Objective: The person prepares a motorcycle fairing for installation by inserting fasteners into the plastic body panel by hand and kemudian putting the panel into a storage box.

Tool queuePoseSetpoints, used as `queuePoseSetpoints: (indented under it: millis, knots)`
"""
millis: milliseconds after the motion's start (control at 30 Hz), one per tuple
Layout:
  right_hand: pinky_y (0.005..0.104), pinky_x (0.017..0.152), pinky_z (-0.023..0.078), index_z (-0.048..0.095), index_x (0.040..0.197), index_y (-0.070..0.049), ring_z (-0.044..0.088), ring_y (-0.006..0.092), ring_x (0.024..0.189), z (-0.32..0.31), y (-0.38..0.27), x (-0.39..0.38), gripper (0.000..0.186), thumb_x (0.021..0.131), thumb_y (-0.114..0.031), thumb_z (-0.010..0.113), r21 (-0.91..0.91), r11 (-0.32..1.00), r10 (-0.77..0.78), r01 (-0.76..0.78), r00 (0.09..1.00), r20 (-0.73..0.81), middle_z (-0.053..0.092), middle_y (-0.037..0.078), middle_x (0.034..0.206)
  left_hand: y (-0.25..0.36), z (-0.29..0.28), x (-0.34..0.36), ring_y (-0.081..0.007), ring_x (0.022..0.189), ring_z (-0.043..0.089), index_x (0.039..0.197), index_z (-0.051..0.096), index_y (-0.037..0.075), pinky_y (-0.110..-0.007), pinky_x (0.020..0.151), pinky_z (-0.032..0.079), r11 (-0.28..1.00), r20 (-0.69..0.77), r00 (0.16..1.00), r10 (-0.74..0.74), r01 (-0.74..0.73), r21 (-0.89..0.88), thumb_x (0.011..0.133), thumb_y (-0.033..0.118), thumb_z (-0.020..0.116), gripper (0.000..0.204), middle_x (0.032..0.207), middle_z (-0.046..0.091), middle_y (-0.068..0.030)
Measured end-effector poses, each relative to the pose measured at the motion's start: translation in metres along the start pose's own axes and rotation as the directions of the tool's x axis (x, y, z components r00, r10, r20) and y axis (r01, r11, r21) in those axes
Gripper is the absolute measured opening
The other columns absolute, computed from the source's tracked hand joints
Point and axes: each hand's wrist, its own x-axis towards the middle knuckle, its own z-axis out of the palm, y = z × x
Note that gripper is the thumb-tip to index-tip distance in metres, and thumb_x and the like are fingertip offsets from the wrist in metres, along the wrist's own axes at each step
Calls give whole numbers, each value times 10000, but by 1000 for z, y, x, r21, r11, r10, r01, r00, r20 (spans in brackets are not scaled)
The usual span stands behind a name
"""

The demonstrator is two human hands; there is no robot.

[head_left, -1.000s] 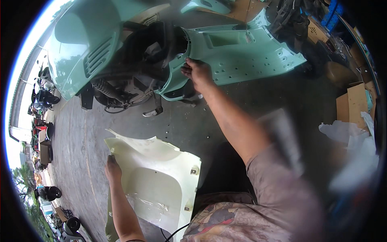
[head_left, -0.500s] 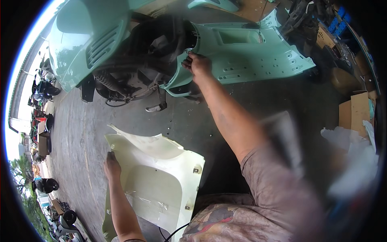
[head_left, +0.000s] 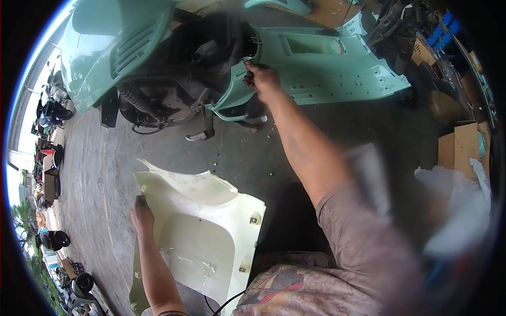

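The right hand (head_left: pixel 262 80) reaches far forward to the mint-green scooter body (head_left: pixel 316 68) lying stripped on the grey concrete floor (head_left: pixel 295 137). Its fingers are curled together around the curved inner edge of the green footboard shell, right where that shell meets the dark opening of the engine bay (head_left: pixel 211 47) — whether they pinch a small fastener there or only the plastic rim is hard to tell at this distance. The flat green floor panel (head_left: pixel 342 79), dotted with mounting holes, stretches away to the right of the hand.

The left hand (head_left: pixel 141 215) lies lower in the view, palm down with fingers together, pressed on the left rim of a cream-white plastic side panel (head_left: pixel 205 237) that rests hollow side up on the concrete just in front of the person's knees. Small metal clip tabs sit along the panel's right edge. The panel lies well apart from the green body, with bare floor between them.

Under the scooter, the black kickstand (head_left: pixel 203 131) and the rear shock spring (head_left: pixel 134 100) show beside the engine. Cardboard boxes (head_left: pixel 464 142) stand at the right, and parked scooters (head_left: pixel 52 110) line the far left edge — small and bent by the lens.
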Motion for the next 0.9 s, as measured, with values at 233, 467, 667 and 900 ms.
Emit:
queuePoseSetpoints:
  millis: [233,467,667,900]
  knots:
    - [241,539,412,661,959,-45,558,110,614,3,2,-4,230,842,-242,688,-93,987,-132,128,990,-42,645,18,835,4,4,-2,-440,911,570,975,575,73,-525,762,426,1000,-28,1000,-2,2,-19,972,324,376,320,962,635,-212]
    - [295,610,443,690,888,9,566,129,615,4,-2,-1,208,832,-191,689,-290,918,-317,271,941,-123,670,59,787,7,-4,-4,-436,911,564,958,566,68,-522,753,419,997,-32,999,-13,10,-80,943,291,421,267,942,631,-212]
    - [297,589,441,684,886,12,561,124,602,4,-13,-6,210,824,-187,702,-273,942,-221,196,973,-65,659,47,738,-6,12,-2,-446,904,565,960,554,60,-527,748,420,998,-56,998,24,-27,-48,947,291,405,276,942,632,-220]
    - [287,577,461,663,896,15,575,136,576,1,-18,8,222,835,-194,703,-446,880,-173,161,985,13,660,68,726,-2,17,2,-459,910,563,970,549,58,-537,747,421,995,-7,999,46,-46,-83,950,298,394,286,940,627,-243]
